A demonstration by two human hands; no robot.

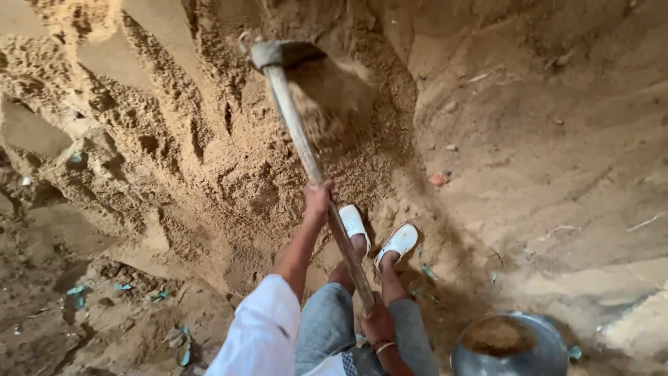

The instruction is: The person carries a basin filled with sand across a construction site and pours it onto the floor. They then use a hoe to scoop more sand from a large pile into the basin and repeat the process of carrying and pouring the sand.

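Fingers of the left hand [319,196] and right hand [378,322] gripped the hoe [306,150] handle, blade far above in sand [209,160].

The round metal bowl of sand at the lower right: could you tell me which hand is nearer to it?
The right hand, low on the wooden hoe handle, is just left of the round metal bowl. The left hand grips higher up, farther away.

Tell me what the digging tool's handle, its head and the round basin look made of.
Handle: likely wood, pale, worn, matte, slightly crooked. Head: apparently metal, dull grey, partly blurred and soil-covered. Basin: seemingly metal, grey with a faint sheen on its rim, holding sandy soil.
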